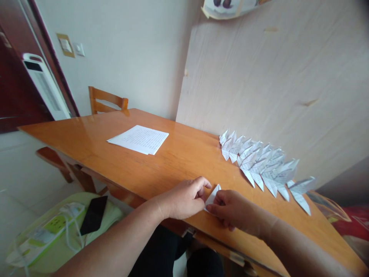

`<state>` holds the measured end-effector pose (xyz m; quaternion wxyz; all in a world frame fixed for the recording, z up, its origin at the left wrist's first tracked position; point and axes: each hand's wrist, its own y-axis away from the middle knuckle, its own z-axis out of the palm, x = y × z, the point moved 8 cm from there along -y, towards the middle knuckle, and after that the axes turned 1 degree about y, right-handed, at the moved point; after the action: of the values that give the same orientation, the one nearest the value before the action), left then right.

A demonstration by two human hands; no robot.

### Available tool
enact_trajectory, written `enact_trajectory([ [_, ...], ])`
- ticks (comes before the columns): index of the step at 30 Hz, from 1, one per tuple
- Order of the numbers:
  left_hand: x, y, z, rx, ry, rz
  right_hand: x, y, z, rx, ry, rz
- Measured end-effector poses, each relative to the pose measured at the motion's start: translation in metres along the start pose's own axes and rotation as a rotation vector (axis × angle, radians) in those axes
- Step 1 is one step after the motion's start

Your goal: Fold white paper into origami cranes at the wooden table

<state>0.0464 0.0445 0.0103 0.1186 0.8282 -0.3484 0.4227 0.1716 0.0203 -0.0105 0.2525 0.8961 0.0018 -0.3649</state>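
Observation:
A small piece of folded white paper (212, 195) with a pointed top is between my two hands, close to the front edge of the wooden table. My right hand (233, 209) is closed on its right side, thumb pressed against the paper and fingers curled. On the other side, my left hand (186, 198) has its thumb at the paper's lower left edge and its index finger bent above it. Fingers cover much of the paper's lower part. To the right stand rows of folded paper pieces (266, 165) with pointed tips and faint writing.
A stack of written sheets (140, 139) lies farther back on the table (95, 140). Behind it is a wooden chair (108, 100). A pale board (259, 77) rises along the back. At lower left, a green-covered seat holds a power strip (52, 227) and a black phone (94, 214).

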Motion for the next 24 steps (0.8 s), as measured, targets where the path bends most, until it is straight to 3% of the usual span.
enact_trajectory([
  [8, 0.007, 0.004, -0.007, 0.077, -0.045, 0.093, 0.003, -0.002, -0.001, 0.009, 0.074, 0.043],
  [17, 0.016, 0.018, -0.014, 0.058, -0.146, 0.171, -0.003, -0.003, 0.001, -0.054, 0.162, 0.129],
  [24, 0.009, 0.018, -0.017, 0.063, -0.048, 0.127, 0.002, -0.001, 0.001, -0.064, 0.152, 0.149],
])
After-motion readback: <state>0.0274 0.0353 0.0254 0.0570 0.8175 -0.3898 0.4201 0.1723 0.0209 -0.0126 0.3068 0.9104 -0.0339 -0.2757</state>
